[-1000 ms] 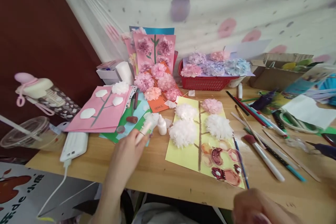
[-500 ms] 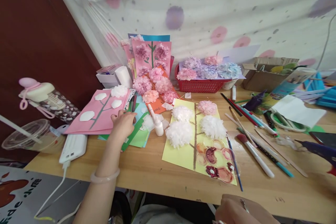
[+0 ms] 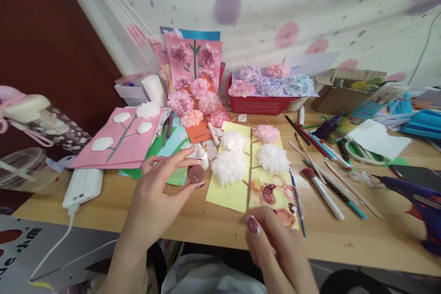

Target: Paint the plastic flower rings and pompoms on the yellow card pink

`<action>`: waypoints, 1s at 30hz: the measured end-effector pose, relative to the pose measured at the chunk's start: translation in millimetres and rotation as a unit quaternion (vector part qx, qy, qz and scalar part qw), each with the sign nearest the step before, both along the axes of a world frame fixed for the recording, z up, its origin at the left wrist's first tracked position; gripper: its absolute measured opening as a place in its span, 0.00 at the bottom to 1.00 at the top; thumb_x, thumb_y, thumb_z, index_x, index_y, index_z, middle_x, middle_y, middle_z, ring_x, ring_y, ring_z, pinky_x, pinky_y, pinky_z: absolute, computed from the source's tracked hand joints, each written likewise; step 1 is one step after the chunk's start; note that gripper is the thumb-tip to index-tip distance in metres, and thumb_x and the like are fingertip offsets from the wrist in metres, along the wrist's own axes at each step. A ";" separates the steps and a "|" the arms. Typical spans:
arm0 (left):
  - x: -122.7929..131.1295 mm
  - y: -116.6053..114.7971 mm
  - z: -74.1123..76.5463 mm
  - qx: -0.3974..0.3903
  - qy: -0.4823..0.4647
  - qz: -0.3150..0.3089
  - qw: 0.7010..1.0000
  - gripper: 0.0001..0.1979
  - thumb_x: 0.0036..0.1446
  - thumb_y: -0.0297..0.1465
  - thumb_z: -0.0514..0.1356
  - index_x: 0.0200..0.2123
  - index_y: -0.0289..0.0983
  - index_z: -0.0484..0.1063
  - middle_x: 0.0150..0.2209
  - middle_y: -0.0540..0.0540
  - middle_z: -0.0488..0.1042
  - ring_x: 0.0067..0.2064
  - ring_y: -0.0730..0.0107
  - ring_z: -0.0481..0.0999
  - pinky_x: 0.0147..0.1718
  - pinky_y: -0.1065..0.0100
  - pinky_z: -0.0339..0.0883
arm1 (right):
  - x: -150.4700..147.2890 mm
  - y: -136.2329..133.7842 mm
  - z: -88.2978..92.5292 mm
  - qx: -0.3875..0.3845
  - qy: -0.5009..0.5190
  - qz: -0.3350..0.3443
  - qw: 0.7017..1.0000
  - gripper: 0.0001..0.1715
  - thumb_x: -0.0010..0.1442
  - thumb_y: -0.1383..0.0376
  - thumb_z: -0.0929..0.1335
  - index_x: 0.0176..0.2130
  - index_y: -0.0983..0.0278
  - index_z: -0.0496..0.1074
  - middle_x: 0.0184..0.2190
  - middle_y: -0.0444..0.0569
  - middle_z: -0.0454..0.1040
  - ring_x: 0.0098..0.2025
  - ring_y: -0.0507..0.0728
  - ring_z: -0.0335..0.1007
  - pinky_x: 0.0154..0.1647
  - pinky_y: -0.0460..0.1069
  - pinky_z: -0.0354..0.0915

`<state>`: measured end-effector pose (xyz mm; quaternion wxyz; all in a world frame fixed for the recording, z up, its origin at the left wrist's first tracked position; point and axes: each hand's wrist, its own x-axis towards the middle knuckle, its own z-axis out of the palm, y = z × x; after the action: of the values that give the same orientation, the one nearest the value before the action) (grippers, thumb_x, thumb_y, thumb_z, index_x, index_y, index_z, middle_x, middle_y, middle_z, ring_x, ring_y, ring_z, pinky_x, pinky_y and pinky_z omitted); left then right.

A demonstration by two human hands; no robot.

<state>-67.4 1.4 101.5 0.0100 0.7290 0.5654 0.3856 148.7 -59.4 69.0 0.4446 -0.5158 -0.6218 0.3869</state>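
Note:
My left hand [image 3: 161, 193] hovers over the wooden table [image 3: 206, 225], pinching a small round reddish-brown cap [image 3: 195, 174] between thumb and fingers. Just behind it stands a small white glue bottle [image 3: 203, 158]. My right hand [image 3: 275, 248] rises from the near edge, its fingers loosely curled, a fingertip over the bottom of a yellow card [image 3: 227, 193]. That card carries white and pink tissue flowers [image 3: 228, 166], a brown stem and a clear paint palette [image 3: 272, 193]. I cannot make out anything in the right hand.
A pink card [image 3: 117, 144] with white petals lies left, beside a white power bank [image 3: 82, 186]. Brushes and pens [image 3: 320, 156] are scattered on the right, with a purple glue gun [image 3: 420, 200] at far right. A red basket [image 3: 257, 103] of flowers and a cardboard box [image 3: 344, 92] stand behind.
My left hand came back from the pink and green papers toward me, now holding the round cap. My right hand rose from the near edge to the yellow card's bottom.

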 end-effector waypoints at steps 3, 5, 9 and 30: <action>20.9 -19.0 -4.3 0.009 -0.031 -0.064 0.997 0.27 0.58 0.31 0.66 0.60 0.49 0.65 0.44 0.53 0.84 0.48 0.63 0.80 0.53 0.58 0.65 | -11.4 7.4 0.2 -0.130 0.142 0.051 0.980 0.23 0.71 0.47 0.58 0.52 0.59 0.68 0.28 0.43 0.68 0.24 0.50 0.63 0.24 0.45 0.62; 29.2 -24.0 -7.8 0.005 -0.043 -0.088 0.995 0.26 0.59 0.32 0.67 0.59 0.48 0.66 0.45 0.52 0.83 0.46 0.65 0.81 0.53 0.60 0.65 | -15.8 11.4 -3.8 -0.185 0.237 0.090 0.949 0.27 0.70 0.44 0.59 0.57 0.58 0.63 0.30 0.43 0.68 0.24 0.50 0.64 0.23 0.44 0.63; 38.0 -26.3 -11.3 0.007 -0.053 -0.161 0.986 0.18 0.61 0.32 0.65 0.54 0.47 0.71 0.46 0.53 0.82 0.44 0.68 0.81 0.51 0.62 0.65 | -22.4 16.8 -14.7 -0.228 0.405 0.148 0.873 0.25 0.67 0.44 0.63 0.54 0.56 0.66 0.28 0.41 0.66 0.22 0.49 0.62 0.20 0.43 0.62; 15.2 -38.5 -24.2 0.126 -0.144 -0.161 0.968 0.05 0.54 0.33 0.70 0.30 0.47 0.76 0.40 0.52 0.82 0.43 0.61 0.79 0.50 0.52 0.70 | -48.9 19.1 -30.0 -0.271 0.599 0.160 0.737 0.13 0.63 0.55 0.71 0.44 0.59 0.73 0.29 0.42 0.64 0.24 0.47 0.51 0.25 0.42 0.57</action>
<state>-52.2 -37.1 77.4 0.0612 0.7426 0.3799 0.5481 99.9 -40.3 38.9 0.4980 -0.1698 -0.1693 0.8334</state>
